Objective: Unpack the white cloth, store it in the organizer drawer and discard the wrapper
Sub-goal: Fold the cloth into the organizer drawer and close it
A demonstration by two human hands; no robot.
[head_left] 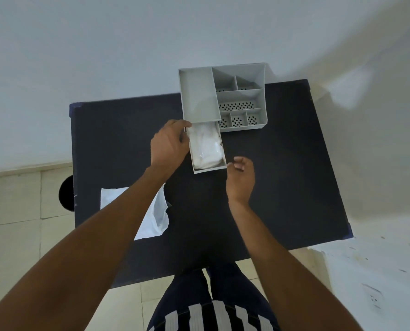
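Observation:
A grey organizer (239, 96) stands at the far edge of the black table (282, 175). Its drawer (210, 168) is pulled out toward me, and the folded white cloth (206, 146) lies inside it. My left hand (169, 145) rests against the drawer's left side, fingers curled around its far left corner. Just right of the drawer's front corner hovers my right hand (241, 177), fingers loosely curled, holding nothing. The clear wrapper (159, 211) lies flat on the table's left part, partly hidden under my left forearm.
The organizer's open top has several compartments with perforated floors (237, 106). A white wall rises behind the table. Tiled floor shows on the left, with a dark round object (66, 194) by the table's left edge. A wall socket (374, 299) sits at lower right.

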